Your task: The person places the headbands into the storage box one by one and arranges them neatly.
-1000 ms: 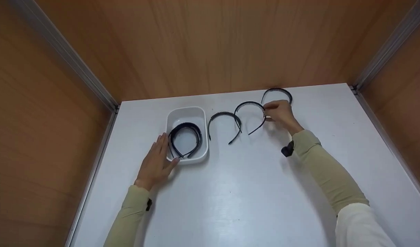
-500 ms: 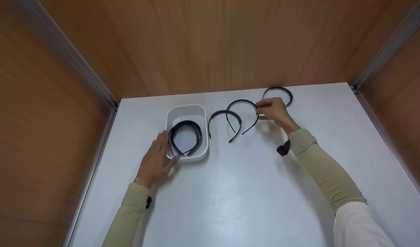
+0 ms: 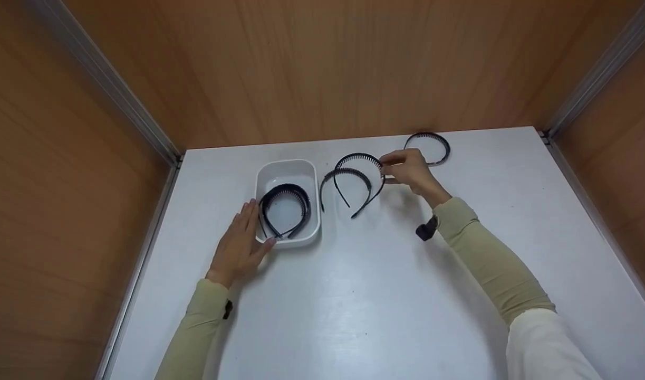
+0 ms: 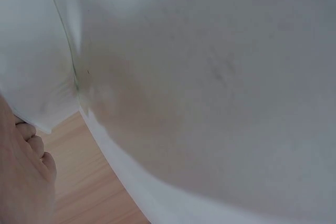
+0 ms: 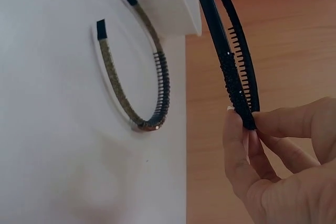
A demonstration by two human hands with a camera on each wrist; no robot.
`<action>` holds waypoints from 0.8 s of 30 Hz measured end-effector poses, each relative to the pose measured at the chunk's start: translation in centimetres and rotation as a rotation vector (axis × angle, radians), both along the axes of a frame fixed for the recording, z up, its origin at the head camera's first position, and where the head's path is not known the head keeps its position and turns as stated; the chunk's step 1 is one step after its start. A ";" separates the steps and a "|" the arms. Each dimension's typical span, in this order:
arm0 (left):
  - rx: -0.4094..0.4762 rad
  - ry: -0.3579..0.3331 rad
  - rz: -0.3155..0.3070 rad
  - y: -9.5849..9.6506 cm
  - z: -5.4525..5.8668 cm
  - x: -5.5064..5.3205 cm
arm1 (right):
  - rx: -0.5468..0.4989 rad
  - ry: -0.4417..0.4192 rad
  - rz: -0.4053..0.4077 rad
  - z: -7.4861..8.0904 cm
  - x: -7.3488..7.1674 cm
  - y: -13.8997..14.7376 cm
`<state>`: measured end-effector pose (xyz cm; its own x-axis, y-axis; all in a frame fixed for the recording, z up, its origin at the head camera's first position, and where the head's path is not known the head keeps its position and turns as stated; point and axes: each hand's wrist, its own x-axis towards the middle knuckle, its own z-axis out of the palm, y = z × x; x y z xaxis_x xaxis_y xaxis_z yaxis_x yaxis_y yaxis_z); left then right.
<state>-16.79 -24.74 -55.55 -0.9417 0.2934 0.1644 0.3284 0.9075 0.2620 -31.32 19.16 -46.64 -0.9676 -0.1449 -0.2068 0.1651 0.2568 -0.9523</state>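
My right hand (image 3: 412,171) pinches a black toothed headband (image 5: 229,74) between thumb and fingertips, and it hangs raised in the right wrist view. In the head view it overlaps a second headband (image 3: 368,184) lying on the table, which shows a brownish band and comb teeth in the right wrist view. Left of these stands a white plastic container (image 3: 317,211) with several black headbands (image 3: 303,198) inside. My left hand (image 3: 238,248) rests against the container's left side and near corner, fingers straight.
One more black headband (image 3: 448,150) lies at the back of the white table (image 3: 343,306), behind my right hand. A wooden panel (image 3: 322,74) rises at the back edge, with more panels at both sides.
My right hand has moved left with the held headband, from near the back headband to over the one beside the container. The left hand stays on the container.
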 end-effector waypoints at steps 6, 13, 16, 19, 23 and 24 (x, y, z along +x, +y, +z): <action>0.008 -0.003 0.008 0.0 -0.4 0.4 | 0.001 0.005 0.036 0.0 0.0 -1.3; -0.002 0.004 0.013 0.1 -0.4 0.5 | 0.014 -0.014 0.036 0.3 0.2 -3.0; -0.001 -0.010 0.019 -0.1 -0.3 0.5 | 0.016 -0.005 0.058 0.2 0.3 -3.9; 0.011 -0.012 0.030 -0.4 -0.4 0.8 | 0.031 0.023 0.098 0.2 0.4 -5.0; 0.017 -0.013 0.042 -0.4 -0.4 1.2 | 0.046 0.047 0.128 0.1 0.5 -6.3; 0.014 -0.013 0.044 -0.4 -0.4 1.2 | 0.045 0.048 0.132 0.0 0.5 -6.6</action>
